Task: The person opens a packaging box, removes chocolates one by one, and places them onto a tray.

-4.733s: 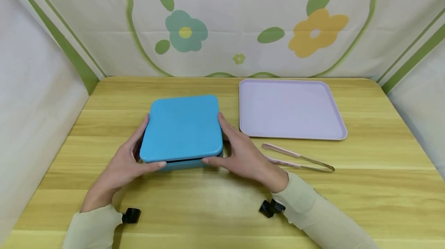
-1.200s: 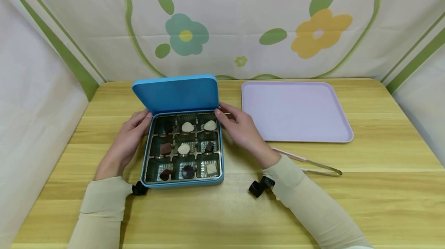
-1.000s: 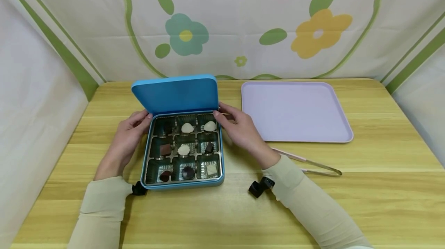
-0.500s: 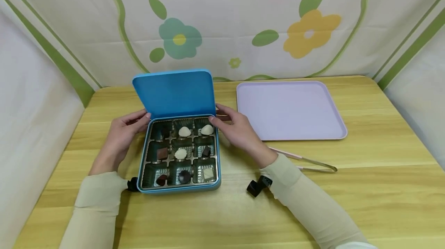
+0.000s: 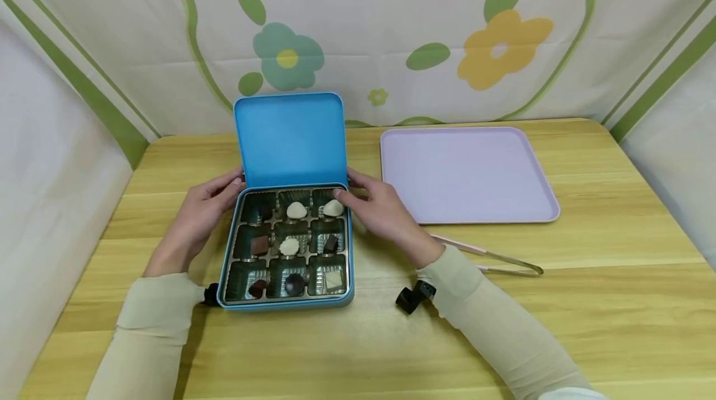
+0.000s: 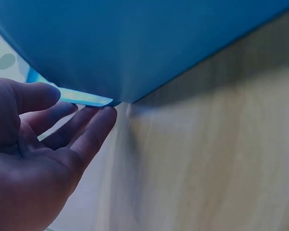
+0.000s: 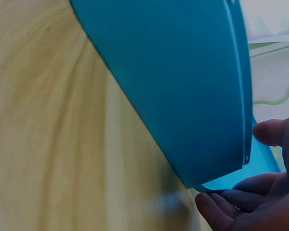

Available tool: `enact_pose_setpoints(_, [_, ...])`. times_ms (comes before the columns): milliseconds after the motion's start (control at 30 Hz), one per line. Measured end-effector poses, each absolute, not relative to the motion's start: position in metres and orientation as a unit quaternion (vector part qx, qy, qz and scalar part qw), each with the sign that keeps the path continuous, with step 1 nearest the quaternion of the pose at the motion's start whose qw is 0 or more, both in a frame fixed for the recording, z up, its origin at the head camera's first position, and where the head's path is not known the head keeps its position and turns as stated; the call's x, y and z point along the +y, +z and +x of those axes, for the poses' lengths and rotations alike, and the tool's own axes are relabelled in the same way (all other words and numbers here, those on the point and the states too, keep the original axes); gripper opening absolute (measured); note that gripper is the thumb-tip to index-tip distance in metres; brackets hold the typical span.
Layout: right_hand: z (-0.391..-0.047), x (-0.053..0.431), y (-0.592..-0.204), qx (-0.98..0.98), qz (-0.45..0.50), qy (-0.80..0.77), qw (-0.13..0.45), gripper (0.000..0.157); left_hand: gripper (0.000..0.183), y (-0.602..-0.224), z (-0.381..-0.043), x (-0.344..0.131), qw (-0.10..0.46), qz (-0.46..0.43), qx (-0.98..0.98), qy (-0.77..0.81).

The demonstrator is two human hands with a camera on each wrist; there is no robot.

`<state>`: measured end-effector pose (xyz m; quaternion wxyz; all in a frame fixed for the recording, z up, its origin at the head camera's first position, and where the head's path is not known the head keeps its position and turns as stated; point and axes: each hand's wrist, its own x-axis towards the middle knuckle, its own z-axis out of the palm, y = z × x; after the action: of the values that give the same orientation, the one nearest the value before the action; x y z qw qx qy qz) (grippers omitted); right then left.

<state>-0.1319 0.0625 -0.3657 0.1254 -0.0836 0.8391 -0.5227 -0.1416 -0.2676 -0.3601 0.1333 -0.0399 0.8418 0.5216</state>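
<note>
Blue box (image 5: 288,305): on the left half of the table, its divided insert holding small dark, brown and white pieces (image 5: 289,246).
Lid (image 5: 291,139): raised along the box's far edge, inner face toward the person.
Left hand (image 5: 196,217): fingers relaxed, fingertips at the far left corner; thumb apart.
Right hand (image 5: 383,210): thumb and fingers spread about the far right corner, fingertips at the lid's foot.
Good practice: even, light support at both far corners should serve best — a one-sided push could twist the lid or slide the box. The right thumb should stay clear of the white piece below it.
Surface: wood-grain table (image 5: 302,356); lilac tray (image 5: 470,176) far right, pink-handled tongs (image 5: 503,258) nearer.
Room: pale cloth (image 5: 363,21) behind — printed with flowers, leaves and green bands; pale hangings left and right.
</note>
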Motion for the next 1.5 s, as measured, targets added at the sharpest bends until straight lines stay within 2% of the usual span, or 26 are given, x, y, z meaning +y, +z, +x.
enact_pose_setpoints(267, [-0.13, 0.059, -0.37, 0.858, -0.112, -0.484, 0.129, 0.08, 0.064, -0.362, -0.137, -0.269, 0.154, -0.026, 0.841, 0.518])
enact_pose_setpoints(500, [-0.132, 0.06, -0.371, 0.871, -0.113, -0.463, 0.121, 0.081, 0.068, -0.36, -0.136, -0.269, 0.179, -0.016, 0.842, 0.508])
enact_pose_setpoints(667, [-0.13, 0.06, -0.372, 0.868, -0.116, -0.464, 0.136, 0.082, 0.068, -0.361, -0.137, -0.27, 0.202, -0.015, 0.837, 0.508])
enact_pose_setpoints(1000, [-0.131, 0.06, -0.367, 0.868, -0.12, -0.463, 0.135, 0.083, 0.076, -0.36, -0.122, -0.279, 0.204, -0.018, 0.836, 0.508])
enact_pose_setpoints(1167, [-0.125, 0.076, -0.358, 0.864, -0.113, -0.468, 0.149, 0.079, 0.073, -0.362, -0.092, -0.287, 0.202, 0.01, 0.81, 0.55])
enact_pose_setpoints(1300, [-0.117, 0.098, -0.352, 0.85, -0.1, -0.495, 0.149, 0.068, 0.068, -0.367, -0.074, -0.292, 0.2, 0.021, 0.799, 0.567])
enact_pose_setpoints(1500, [-0.103, 0.141, -0.353, 0.859, -0.104, -0.487, 0.118, 0.048, 0.078, -0.377, -0.062, -0.294, 0.202, 0.054, 0.788, 0.579])
